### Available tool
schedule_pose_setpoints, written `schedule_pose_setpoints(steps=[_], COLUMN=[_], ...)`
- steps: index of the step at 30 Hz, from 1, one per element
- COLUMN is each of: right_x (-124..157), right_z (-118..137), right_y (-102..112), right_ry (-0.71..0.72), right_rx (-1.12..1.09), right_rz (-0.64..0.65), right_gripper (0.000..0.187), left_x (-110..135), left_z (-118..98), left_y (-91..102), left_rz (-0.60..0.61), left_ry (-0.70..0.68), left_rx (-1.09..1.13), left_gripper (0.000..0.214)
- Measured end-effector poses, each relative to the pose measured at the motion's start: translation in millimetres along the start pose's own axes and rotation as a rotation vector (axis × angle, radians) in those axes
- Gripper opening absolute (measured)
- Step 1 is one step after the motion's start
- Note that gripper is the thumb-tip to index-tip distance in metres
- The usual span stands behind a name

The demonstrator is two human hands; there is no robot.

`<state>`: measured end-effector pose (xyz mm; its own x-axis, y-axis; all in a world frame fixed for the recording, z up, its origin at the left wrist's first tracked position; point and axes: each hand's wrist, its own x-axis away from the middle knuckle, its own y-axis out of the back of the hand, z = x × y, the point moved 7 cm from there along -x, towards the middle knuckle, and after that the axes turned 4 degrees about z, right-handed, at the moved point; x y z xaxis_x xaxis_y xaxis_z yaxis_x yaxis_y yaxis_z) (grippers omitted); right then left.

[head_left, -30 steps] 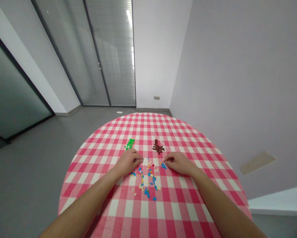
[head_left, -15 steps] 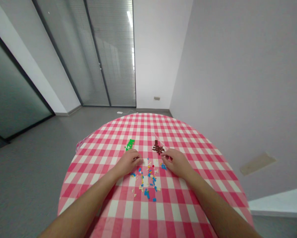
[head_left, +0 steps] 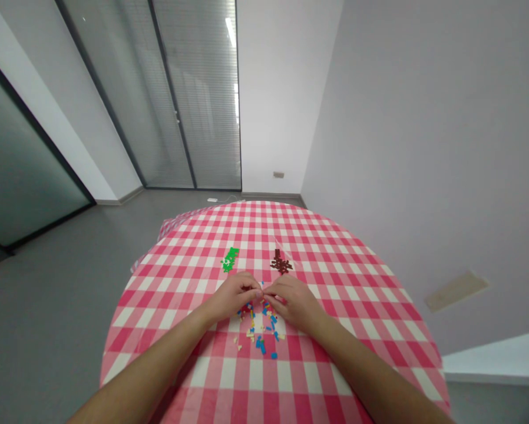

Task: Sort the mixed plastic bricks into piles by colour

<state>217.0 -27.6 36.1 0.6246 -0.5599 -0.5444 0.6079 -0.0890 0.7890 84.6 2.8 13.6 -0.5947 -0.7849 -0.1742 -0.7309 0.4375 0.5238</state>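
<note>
A loose scatter of small mixed-colour bricks [head_left: 264,335], blue, yellow, white and red, lies on the round table's red-and-white checked cloth [head_left: 335,259]. My left hand [head_left: 233,294] and my right hand [head_left: 291,300] meet fingertip to fingertip over the far end of that scatter. Both are curled into a pinch. What sits between the fingertips is too small to make out. Beyond my left hand lies a small heap of green bricks [head_left: 230,259]. Beyond my right hand lies a heap of dark brown bricks [head_left: 281,263].
The table edge curves round close to the wall on the right. Grey floor lies to the left and behind, with glass partitions and blinds at the back. A fold of cloth hangs off the far left edge [head_left: 169,227].
My right hand has come back from near the brown heap, leftwards and toward me, until it met my left hand over the mixed bricks. My left hand shifted slightly right.
</note>
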Motion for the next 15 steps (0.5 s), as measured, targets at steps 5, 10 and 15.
schedule_pose_setpoints(steps=[5, 10, 15], right_x=[1.0, 4.2, 18.5], right_z=[-2.1, -29.3, -70.8], right_y=[-2.2, 14.1, 28.4], right_ry=[-0.043, -0.262, -0.564], right_rx=[-0.045, -0.004, 0.038], right_rz=[0.014, 0.034, 0.181], right_gripper=[0.015, 0.012, 0.016], left_x=[0.0, 1.1, 2.7], left_z=[-4.8, 2.0, 14.5], left_y=[-1.0, 6.4, 15.4], left_rz=[0.013, -0.033, -0.041], left_ry=[-0.025, -0.007, 0.019], left_rx=[-0.003, -0.045, -0.136], left_gripper=[0.025, 0.021, 0.017])
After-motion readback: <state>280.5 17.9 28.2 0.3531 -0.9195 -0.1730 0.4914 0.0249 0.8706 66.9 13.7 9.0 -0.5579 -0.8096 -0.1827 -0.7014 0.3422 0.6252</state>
